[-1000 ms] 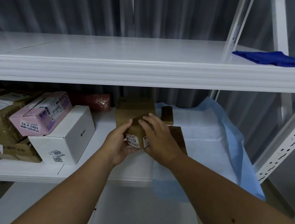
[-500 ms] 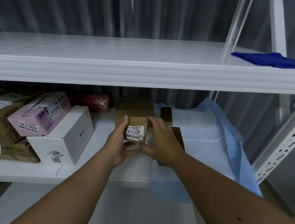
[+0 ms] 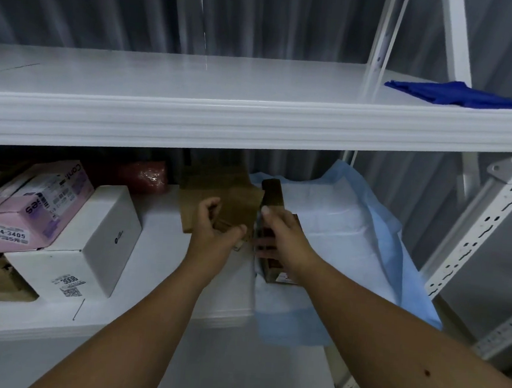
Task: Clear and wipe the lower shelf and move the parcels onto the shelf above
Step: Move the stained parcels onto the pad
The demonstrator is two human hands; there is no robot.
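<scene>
On the lower shelf (image 3: 163, 266), the left hand (image 3: 214, 236) curls its grip round a small brown parcel (image 3: 241, 211); just beside it the right hand (image 3: 285, 236) grips a narrow dark parcel (image 3: 273, 195) (upright, over the blue sheet (image 3: 368, 233)).

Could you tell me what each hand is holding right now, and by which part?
The left hand pinches a small brown box at its lower near edge. The right hand grips a narrow dark box around its sides, partway down.
</scene>
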